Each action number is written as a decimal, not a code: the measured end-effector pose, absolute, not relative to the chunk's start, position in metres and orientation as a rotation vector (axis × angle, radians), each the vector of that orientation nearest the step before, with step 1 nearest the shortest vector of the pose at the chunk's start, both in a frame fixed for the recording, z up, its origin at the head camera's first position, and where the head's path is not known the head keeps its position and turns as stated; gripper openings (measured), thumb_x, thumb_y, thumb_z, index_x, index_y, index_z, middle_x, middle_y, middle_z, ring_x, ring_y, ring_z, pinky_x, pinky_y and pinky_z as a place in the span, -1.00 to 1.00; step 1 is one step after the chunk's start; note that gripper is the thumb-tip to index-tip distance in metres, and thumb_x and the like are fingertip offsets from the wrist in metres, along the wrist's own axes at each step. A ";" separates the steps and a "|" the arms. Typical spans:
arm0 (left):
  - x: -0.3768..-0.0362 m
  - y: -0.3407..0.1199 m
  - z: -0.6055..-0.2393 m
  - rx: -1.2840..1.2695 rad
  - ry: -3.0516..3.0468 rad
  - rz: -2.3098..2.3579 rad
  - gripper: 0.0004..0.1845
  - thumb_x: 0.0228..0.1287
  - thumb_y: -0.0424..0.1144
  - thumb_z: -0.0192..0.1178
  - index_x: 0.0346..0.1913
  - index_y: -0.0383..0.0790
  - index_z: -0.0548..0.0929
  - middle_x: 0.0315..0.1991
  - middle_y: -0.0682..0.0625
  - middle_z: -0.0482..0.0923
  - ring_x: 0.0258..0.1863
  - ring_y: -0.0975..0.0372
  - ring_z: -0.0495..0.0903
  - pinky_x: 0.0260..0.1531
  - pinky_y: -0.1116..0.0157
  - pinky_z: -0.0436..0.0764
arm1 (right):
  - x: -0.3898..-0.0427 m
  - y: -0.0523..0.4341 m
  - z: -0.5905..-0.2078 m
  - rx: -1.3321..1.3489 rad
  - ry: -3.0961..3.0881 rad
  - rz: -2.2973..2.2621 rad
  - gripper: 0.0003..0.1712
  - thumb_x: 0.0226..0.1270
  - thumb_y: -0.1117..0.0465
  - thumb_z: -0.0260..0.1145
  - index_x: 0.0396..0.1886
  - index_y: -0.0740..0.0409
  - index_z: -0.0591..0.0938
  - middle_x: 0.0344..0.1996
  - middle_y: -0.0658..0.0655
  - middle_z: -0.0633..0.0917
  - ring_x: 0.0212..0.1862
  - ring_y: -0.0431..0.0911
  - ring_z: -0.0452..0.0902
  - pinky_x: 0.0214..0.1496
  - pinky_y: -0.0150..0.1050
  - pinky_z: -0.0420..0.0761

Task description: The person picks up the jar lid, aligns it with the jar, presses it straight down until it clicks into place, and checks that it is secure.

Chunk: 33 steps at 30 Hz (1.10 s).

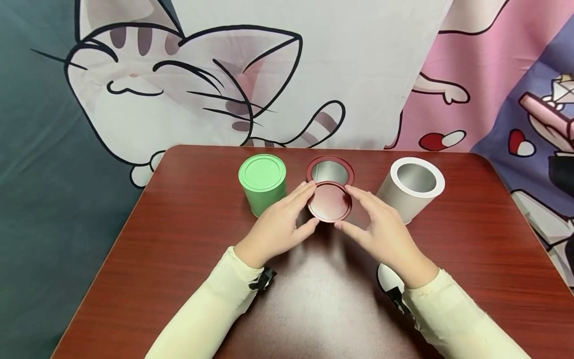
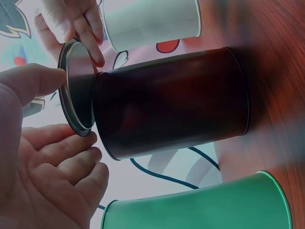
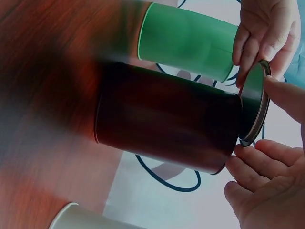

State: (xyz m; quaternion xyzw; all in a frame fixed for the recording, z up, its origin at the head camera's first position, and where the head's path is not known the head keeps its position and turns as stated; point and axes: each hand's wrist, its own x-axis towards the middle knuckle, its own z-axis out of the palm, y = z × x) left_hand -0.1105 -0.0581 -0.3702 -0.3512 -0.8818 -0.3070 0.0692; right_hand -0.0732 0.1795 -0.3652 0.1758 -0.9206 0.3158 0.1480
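Observation:
Between my two hands is a round dark-red metal lid (image 1: 330, 202), pinched at its edges by thumbs and fingers. My left hand (image 1: 279, 227) grips its left side, and my right hand (image 1: 386, 232) its right side. Just behind stands a dark-red can (image 2: 171, 105), upright with its top open and its silvery inside showing in the head view. The lid is tilted at the near side of the can's rim (image 1: 314, 167), covering part of the opening from the head view. In the right wrist view the lid's edge is very close to the rim; contact is unclear.
A green can (image 1: 263, 197) with a green lid on top stands left of the red one. To the right, a white can (image 1: 405, 197) stands open. All are near the back edge of the reddish-brown wooden table (image 1: 188, 209); a cartoon cat cloth (image 1: 358, 65) hangs behind.

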 end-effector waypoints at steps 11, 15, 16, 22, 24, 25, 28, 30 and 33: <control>-0.117 -0.057 -0.369 -1.039 -2.694 -0.929 -0.30 0.37 -0.11 0.21 0.49 -0.28 0.32 0.49 -0.07 0.30 0.49 0.19 0.23 0.38 0.18 0.37 | -0.081 0.181 -0.362 0.518 -2.672 0.908 -0.18 0.12 0.10 0.58 0.39 0.16 0.49 0.23 0.19 0.61 0.27 0.10 0.52 0.25 0.13 0.49; -0.121 -0.056 -0.370 -1.037 -2.701 -0.931 -0.30 0.37 -0.11 0.21 0.49 -0.29 0.32 0.49 -0.07 0.29 0.50 0.18 0.21 0.40 0.20 0.34 | -0.084 0.181 -0.362 0.521 -2.679 0.894 -0.17 0.12 0.09 0.58 0.38 0.17 0.49 0.23 0.21 0.61 0.28 0.14 0.51 0.27 0.15 0.47; -0.122 -0.056 -0.370 -1.038 -2.704 -0.929 -0.30 0.37 -0.11 0.21 0.49 -0.29 0.32 0.49 -0.07 0.29 0.51 0.18 0.20 0.40 0.21 0.33 | -0.084 0.181 -0.362 0.520 -2.681 0.890 -0.17 0.12 0.09 0.58 0.38 0.18 0.49 0.23 0.22 0.60 0.28 0.16 0.50 0.29 0.17 0.46; -0.127 -0.054 -0.369 -1.044 -2.719 -0.942 -0.30 0.37 -0.11 0.20 0.49 -0.30 0.31 0.50 -0.07 0.28 0.51 0.19 0.19 0.41 0.21 0.32 | -0.088 0.183 -0.361 0.518 -2.691 0.885 -0.18 0.12 0.10 0.58 0.36 0.22 0.49 0.24 0.26 0.60 0.31 0.26 0.46 0.39 0.18 0.35; -0.128 -0.054 -0.369 -1.045 -2.720 -0.947 -0.30 0.37 -0.11 0.20 0.49 -0.30 0.31 0.50 -0.07 0.28 0.51 0.20 0.19 0.41 0.22 0.31 | -0.090 0.183 -0.360 0.519 -2.692 0.885 -0.18 0.12 0.10 0.58 0.37 0.21 0.49 0.23 0.26 0.60 0.31 0.27 0.46 0.40 0.18 0.34; -0.129 -0.053 -0.369 -1.046 -2.721 -0.949 -0.30 0.37 -0.11 0.19 0.49 -0.30 0.31 0.50 -0.07 0.28 0.51 0.20 0.19 0.41 0.22 0.31 | -0.090 0.184 -0.360 0.520 -2.693 0.884 -0.18 0.12 0.10 0.58 0.37 0.21 0.49 0.23 0.26 0.61 0.31 0.27 0.46 0.41 0.18 0.33; -0.131 -0.053 -0.369 -1.044 -2.726 -0.946 -0.30 0.38 -0.09 0.18 0.50 -0.29 0.31 0.50 -0.07 0.28 0.52 0.21 0.18 0.42 0.22 0.29 | -0.092 0.184 -0.360 0.518 -2.695 0.877 -0.18 0.12 0.08 0.58 0.37 0.19 0.49 0.23 0.26 0.61 0.31 0.28 0.46 0.41 0.19 0.33; -0.131 -0.053 -0.369 -1.042 -2.732 -0.942 -0.31 0.39 -0.08 0.17 0.50 -0.29 0.31 0.50 -0.07 0.27 0.52 0.21 0.17 0.43 0.23 0.28 | -0.093 0.185 -0.360 0.518 -2.700 0.871 -0.19 0.12 0.07 0.57 0.36 0.18 0.50 0.23 0.26 0.61 0.31 0.29 0.45 0.40 0.20 0.34; -0.132 -0.053 -0.368 -1.034 -2.741 -0.948 -0.31 0.39 -0.07 0.16 0.50 -0.28 0.31 0.50 -0.07 0.27 0.52 0.20 0.18 0.43 0.22 0.28 | -0.095 0.185 -0.359 0.531 -2.702 0.864 -0.19 0.11 0.06 0.58 0.35 0.19 0.51 0.20 0.25 0.62 0.29 0.24 0.48 0.34 0.18 0.41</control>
